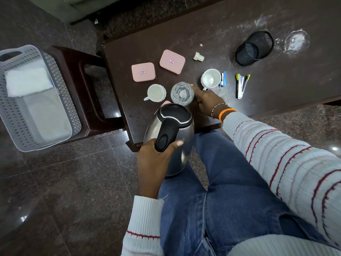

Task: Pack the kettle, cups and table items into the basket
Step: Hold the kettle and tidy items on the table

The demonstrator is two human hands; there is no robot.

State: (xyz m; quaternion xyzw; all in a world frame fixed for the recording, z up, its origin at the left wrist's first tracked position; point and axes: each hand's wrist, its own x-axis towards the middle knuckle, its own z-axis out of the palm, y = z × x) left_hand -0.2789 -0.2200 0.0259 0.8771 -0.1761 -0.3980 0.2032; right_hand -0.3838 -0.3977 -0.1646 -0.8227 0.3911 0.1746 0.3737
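Left hand (156,159) clenched round kettle (171,137) handle at 6 o'clock – right hand (204,102) grasping glass (182,93) at 12

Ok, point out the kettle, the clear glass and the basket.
kettle (181,130): head view, on the steel body right of the black handle.
clear glass (182,93): head view, on the inside of its bottom.
basket (11,111): head view, on its perforated left wall.
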